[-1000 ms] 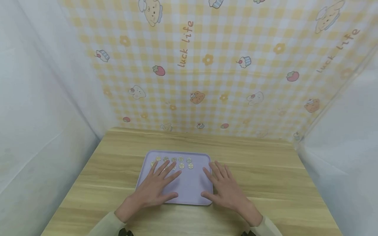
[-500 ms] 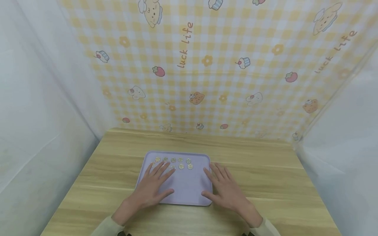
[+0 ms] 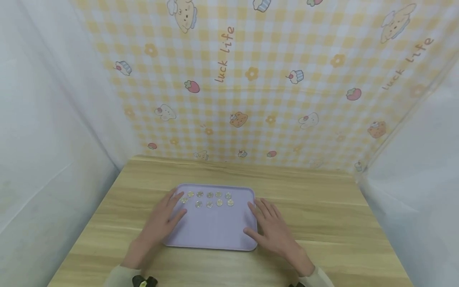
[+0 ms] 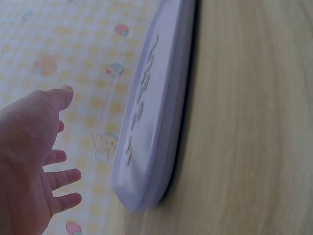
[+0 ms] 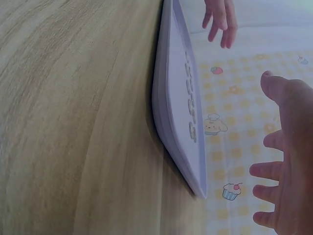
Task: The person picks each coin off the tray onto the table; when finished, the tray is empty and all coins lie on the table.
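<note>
A pale purple tray (image 3: 211, 229) lies on the wooden table, with several gold and silver coins (image 3: 209, 195) in two rows along its far half. My left hand (image 3: 157, 219) hovers at the tray's left edge, its fingers spread and holding nothing; its fingertips overlap the leftmost coins in the head view. Over the tray's right edge is my right hand (image 3: 274, 229), fingers extended, also without anything in it. Both wrist views show the hands raised above the level of the tray, the left hand (image 4: 29, 161) with its fingers relaxed and the right hand (image 5: 288, 161) likewise.
The wooden table (image 3: 305, 195) extends around the tray on all sides. Behind it hangs a yellow checked cloth (image 3: 215, 99) printed with cupcakes and strawberries. White sheets (image 3: 46, 139) close off the left and right sides.
My left hand has drawn back leftward from over the coins to the tray's left edge, uncovering the coins beneath it. The right hand has stayed almost still.
</note>
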The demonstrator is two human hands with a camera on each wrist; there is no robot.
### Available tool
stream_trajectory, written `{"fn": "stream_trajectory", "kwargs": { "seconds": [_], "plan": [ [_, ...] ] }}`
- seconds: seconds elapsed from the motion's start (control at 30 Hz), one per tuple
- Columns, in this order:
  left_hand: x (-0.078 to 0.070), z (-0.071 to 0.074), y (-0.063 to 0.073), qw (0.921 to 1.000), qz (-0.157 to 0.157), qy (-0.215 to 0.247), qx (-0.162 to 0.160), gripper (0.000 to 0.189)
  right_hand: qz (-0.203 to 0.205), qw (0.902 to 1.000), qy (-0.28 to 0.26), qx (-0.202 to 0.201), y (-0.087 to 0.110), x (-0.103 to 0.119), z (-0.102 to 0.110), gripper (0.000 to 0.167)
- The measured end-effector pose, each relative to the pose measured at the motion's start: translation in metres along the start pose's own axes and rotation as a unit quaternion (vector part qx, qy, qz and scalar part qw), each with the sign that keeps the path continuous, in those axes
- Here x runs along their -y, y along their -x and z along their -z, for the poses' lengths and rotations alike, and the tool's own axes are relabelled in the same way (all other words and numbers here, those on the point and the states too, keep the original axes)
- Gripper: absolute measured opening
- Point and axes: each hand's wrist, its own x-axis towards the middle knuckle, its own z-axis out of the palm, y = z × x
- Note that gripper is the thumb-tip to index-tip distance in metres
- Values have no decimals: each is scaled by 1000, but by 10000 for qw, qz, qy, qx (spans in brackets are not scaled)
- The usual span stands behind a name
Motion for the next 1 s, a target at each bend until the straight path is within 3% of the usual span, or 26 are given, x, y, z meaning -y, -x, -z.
{"fn": "stream_trajectory", "kwargs": {
  "seconds": [0.2,0.37,0.43,0.57,0.67,0.83,1.0],
  "plan": [
    [18,-1,3,9981,404,278,-373,50,-181,9986,-370,-322,-2,-1,-8,73],
    [28,-11,2,9904,861,904,-585,44,-299,9950,-732,-615,-2,-6,-17,69],
    [33,-17,1,9828,1251,1193,-650,43,-345,9924,-894,-768,-2,-9,-21,65],
    [39,-25,-3,9577,2155,1673,-916,41,-442,9851,-1164,-1187,-2,-12,-31,53],
    [42,-29,-5,9472,2463,1732,-1100,36,-539,9783,-1405,-1425,-3,-13,-37,46],
    [43,-32,-6,9501,2433,1567,-1168,26,-850,9679,-1915,-1384,-5,-10,-37,45],
    [42,-33,-8,9557,2399,1440,-917,30,-1140,9599,-2255,-1215,-10,-5,-40,43]
  ]
}}
